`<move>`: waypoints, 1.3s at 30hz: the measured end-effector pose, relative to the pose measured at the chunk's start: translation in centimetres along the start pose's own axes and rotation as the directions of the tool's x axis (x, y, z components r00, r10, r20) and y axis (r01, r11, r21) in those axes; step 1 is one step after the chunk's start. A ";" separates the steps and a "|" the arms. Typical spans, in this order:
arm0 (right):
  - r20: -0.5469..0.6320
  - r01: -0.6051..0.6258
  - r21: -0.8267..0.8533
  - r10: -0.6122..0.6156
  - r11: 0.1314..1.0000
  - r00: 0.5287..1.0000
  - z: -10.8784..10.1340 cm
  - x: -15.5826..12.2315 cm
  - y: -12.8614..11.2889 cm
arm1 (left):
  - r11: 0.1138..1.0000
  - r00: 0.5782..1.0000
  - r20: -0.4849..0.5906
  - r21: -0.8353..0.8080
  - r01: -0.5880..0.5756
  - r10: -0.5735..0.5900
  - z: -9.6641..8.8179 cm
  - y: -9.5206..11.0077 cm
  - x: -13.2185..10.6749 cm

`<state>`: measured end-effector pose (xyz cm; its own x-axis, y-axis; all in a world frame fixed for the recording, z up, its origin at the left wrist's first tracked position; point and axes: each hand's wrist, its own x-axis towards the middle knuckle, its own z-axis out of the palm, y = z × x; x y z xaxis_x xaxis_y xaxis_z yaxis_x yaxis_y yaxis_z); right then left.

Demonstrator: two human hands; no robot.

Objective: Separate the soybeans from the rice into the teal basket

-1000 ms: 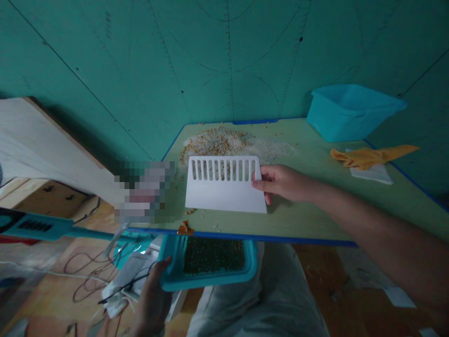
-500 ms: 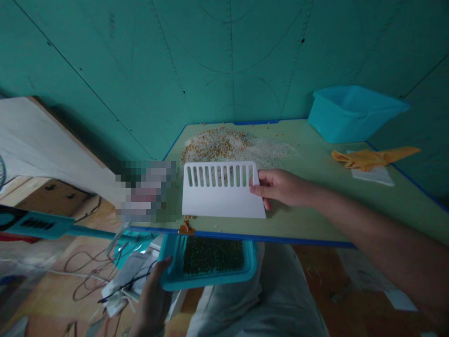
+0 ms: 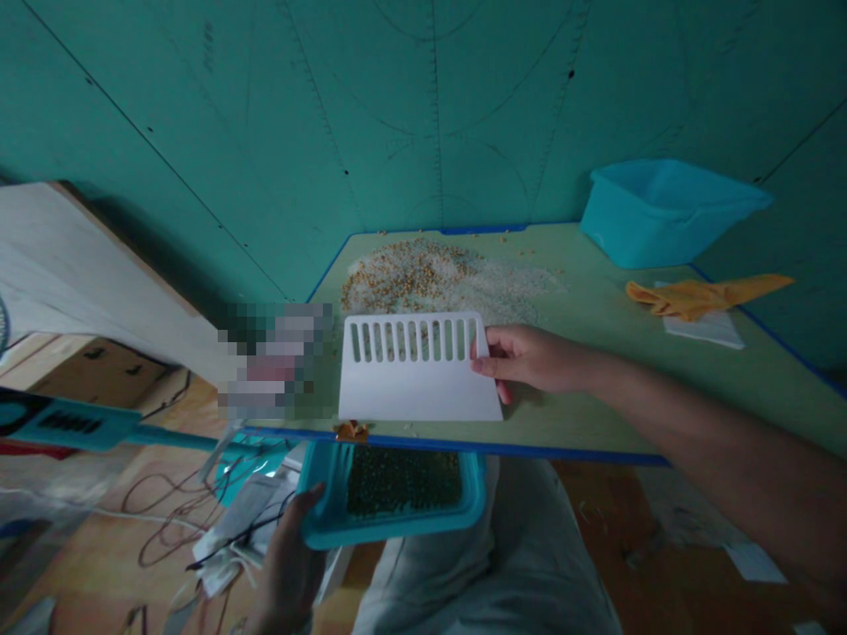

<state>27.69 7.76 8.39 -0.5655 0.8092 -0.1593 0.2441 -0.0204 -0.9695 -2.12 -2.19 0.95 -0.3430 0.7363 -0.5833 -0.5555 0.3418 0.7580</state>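
Note:
My right hand point(image 3: 526, 357) grips the right edge of a white slotted scraper point(image 3: 416, 388), thumb on its front face. The scraper stands tilted on the pale green table point(image 3: 582, 410), close to the front edge. Behind it spreads a pile of yellow kernels and white grains point(image 3: 416, 269). Below the table edge, my left hand point(image 3: 291, 551) is closed around the left rim of a turquoise tray point(image 3: 397, 531), which contains small dark green grains point(image 3: 403, 485). A scrap of brown tape point(image 3: 350, 431) sticks to the table edge in front of the scraper's lower left corner.
A turquoise bin point(image 3: 662, 220) stands at the back right. Near it, an orange cloth point(image 3: 701, 295) lies over a white piece point(image 3: 708, 329). A white board point(image 3: 112, 273) leans at the left, and cables point(image 3: 159, 503) trail across the floor. The green wall point(image 3: 397, 106) rises behind the table.
The scraper has slid slightly toward the table's front edge, and my right hand has come nearer with it. A few yellow kernels now show in the tray. My left hand stays nearly still.

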 end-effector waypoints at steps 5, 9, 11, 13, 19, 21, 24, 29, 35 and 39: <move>0.044 -0.016 0.016 0.016 1.000 0.999 -0.1 -0.1 0.0 | 1.000 1.000 0.003 -0.011 0.011 -0.011 -0.3 -0.1 0.2; 0.086 -0.008 0.011 0.007 1.000 0.996 -0.1 -0.2 -0.3 | 1.000 0.999 0.043 -0.013 -0.005 0.006 -0.2 -0.1 0.2; 0.077 -0.012 0.007 0.011 1.000 0.997 -0.1 -0.4 -0.4 | 1.000 0.999 0.046 -0.015 -0.012 0.012 -0.3 -0.2 0.2; 0.039 -0.006 0.007 0.005 1.000 0.999 -0.1 -0.4 -0.5 | 1.000 0.999 0.040 -0.017 -0.013 0.014 -0.4 -0.3 0.4; -0.170 0.085 0.031 -0.079 0.996 0.982 -0.2 0.2 -0.2 | 0.999 1.000 0.005 0.027 0.021 -0.021 -0.9 -0.1 0.9; -0.243 0.104 0.041 -0.091 0.994 0.966 0.1 0.6 -0.1 | 0.999 1.000 -0.011 0.038 0.008 -0.007 -1.1 0.4 1.0; -0.308 0.121 0.061 -0.097 0.991 0.946 0.9 1.2 -0.1 | 0.998 0.999 -0.002 0.052 -0.046 0.046 -1.3 1.0 1.0; -0.359 0.126 0.067 -0.094 0.990 0.929 1.5 2.1 -0.4 | 0.993 0.994 0.053 0.074 -0.095 0.091 -1.8 1.4 0.8; -0.403 0.099 0.030 -0.079 0.995 0.912 1.0 3.3 -1.1 | 0.995 0.996 0.012 0.040 -0.087 0.087 -2.4 1.3 0.3; -0.404 0.084 0.040 -0.061 0.996 0.913 1.0 4.3 -0.7 | 0.995 0.994 0.065 0.046 -0.091 0.088 -2.7 1.3 0.2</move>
<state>24.26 10.68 8.22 -0.2127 0.9770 -0.0114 0.1643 0.0243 -0.9861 -4.95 -3.20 1.00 -0.3406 0.7999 -0.4941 -0.4868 0.2995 0.8205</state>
